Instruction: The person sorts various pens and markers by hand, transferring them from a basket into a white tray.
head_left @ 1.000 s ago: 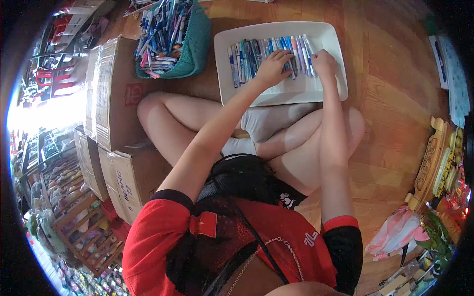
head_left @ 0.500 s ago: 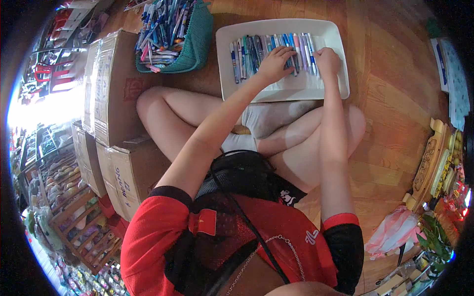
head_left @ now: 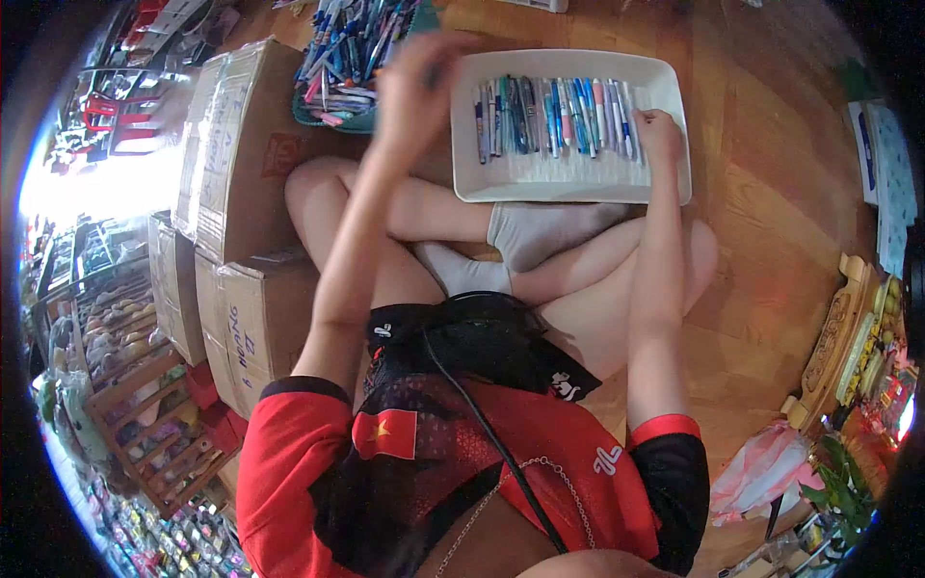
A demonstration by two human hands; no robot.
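Note:
Pens [head_left: 551, 118] of several colours lie side by side in a row in a white tray [head_left: 568, 193] in front of my crossed legs. My right hand [head_left: 660, 138] is over the tray's right side, fingers curled closed at the end of the row. Its fingertips are by the rightmost pen; whether they grip it is hidden. My left hand [head_left: 419, 96] is raised between the tray and a teal basket [head_left: 361, 123] heaped with loose pens [head_left: 352, 48]. Motion blurs its fingers, and a dark patch shows near them.
Cardboard boxes [head_left: 231, 144] are stacked to my left, beside a wooden rack [head_left: 159, 424]. On the right are a carved wooden piece [head_left: 829, 337], a pink-and-white plastic bag [head_left: 761, 472] and a green plant [head_left: 838, 482]. Wooden floor [head_left: 761, 193] surrounds the tray.
My left hand has left the pens in the tray and moved left and up toward the basket. My right hand stays at the row's right end. The view has shifted slightly.

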